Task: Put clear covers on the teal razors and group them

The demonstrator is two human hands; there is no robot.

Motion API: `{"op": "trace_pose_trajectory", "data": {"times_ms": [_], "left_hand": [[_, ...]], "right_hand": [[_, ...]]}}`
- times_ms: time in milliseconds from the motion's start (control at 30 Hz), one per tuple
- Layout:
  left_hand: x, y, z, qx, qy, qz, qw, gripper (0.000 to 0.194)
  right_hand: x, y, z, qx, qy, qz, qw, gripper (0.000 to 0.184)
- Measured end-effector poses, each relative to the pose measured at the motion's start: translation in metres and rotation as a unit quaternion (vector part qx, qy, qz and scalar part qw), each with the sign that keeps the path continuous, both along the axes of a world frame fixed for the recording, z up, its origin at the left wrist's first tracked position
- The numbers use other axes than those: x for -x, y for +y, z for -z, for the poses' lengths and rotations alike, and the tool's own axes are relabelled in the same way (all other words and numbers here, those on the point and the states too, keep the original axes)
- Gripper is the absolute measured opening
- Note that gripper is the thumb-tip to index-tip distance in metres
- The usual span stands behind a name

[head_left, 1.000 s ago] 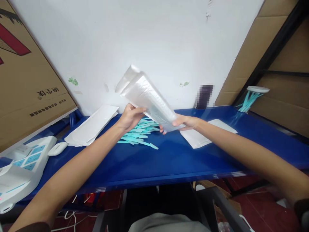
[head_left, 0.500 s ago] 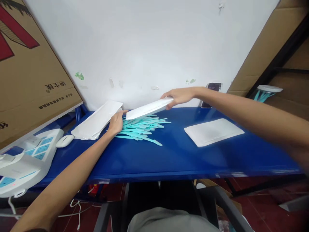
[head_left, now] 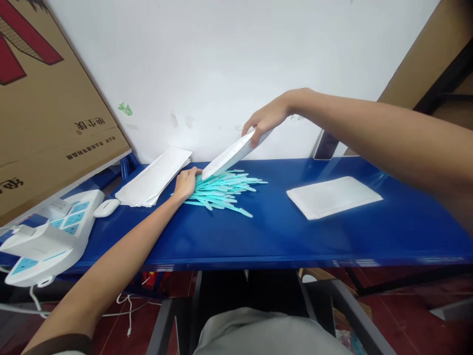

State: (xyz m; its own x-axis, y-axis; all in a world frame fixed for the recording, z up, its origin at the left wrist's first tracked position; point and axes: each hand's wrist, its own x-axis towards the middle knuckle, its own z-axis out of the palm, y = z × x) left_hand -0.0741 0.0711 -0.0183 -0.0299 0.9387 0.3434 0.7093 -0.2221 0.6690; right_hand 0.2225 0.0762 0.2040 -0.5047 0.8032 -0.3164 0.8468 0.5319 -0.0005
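Holding the white packet (head_left: 231, 155) near its upper end in the right-hand grip (head_left: 264, 121), closed firmly around it and slanting it down and leftward to the back of the turquoise sticks (head_left: 227, 192). Resting the left-hand grip (head_left: 186, 184) at the left end of that pile, right by the packet's low edge; cannot tell whether closed on any sticks or merely lying against them. Likely to crumple the low edge if pressed down harder at this slant. Might also catch a stick or two there and drag the heap askew, owing to the loose, crossed way of lying. Could let the packet twist or slip, being held at one end only. Could scatter sticks across the counter (head_left: 266, 241) by sweeping the left-hand grip too fast, for lack of anything fencing in the splayed right-hand ends. Worth minding the stack of white packets (head_left: 153, 180), lying close to the left-hand grip and easily knocked out of line by a careless outward move. Less risk to the flat white packet (head_left: 334, 197), lying well apart to the right.
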Motion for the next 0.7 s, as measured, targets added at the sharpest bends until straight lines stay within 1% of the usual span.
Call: {"op": "trace_pose_trajectory", "data": {"times_ms": [67, 133, 333, 400, 467, 533, 567, 633, 700], "left_hand": [[-0.002, -0.005, -0.003, 0.0, 0.03, 0.004, 1.0, 0.048], [-0.005, -0.009, -0.005, -0.004, 0.061, 0.005, 0.998, 0.043], [-0.01, -0.014, -0.005, -0.013, 0.126, -0.006, 0.992, 0.041], [-0.011, -0.015, -0.006, -0.019, 0.144, -0.011, 0.989, 0.041], [-0.012, -0.016, -0.007, -0.026, 0.16, -0.013, 0.987, 0.041], [-0.013, -0.018, -0.008, -0.033, 0.173, -0.014, 0.984, 0.041], [-0.014, -0.019, -0.009, -0.037, 0.177, -0.015, 0.983, 0.04], [-0.014, -0.021, -0.011, -0.048, 0.183, -0.016, 0.982, 0.039], [-0.014, -0.023, -0.013, -0.059, 0.182, -0.017, 0.981, 0.039]], "right_hand": [[-0.005, -0.001, -0.004, 0.01, 0.0, 0.001, 1.0, 0.064], [-0.012, -0.001, -0.008, 0.027, -0.001, 0.005, 1.0, 0.066], [-0.044, -0.006, -0.023, 0.049, -0.011, 0.061, 0.997, 0.054], [-0.059, -0.006, -0.026, 0.068, -0.025, 0.063, 0.995, 0.055], [-0.075, -0.007, -0.026, 0.076, -0.035, 0.069, 0.994, 0.057], [-0.094, -0.009, -0.02, 0.03, -0.017, 0.077, 0.996, 0.058], [-0.104, -0.01, -0.016, -0.02, 0.006, 0.077, 0.997, 0.058], [-0.125, -0.011, -0.006, -0.122, 0.052, 0.086, 0.987, 0.058], [-0.145, -0.01, 0.002, -0.173, 0.072, 0.1, 0.977, 0.058]]}}
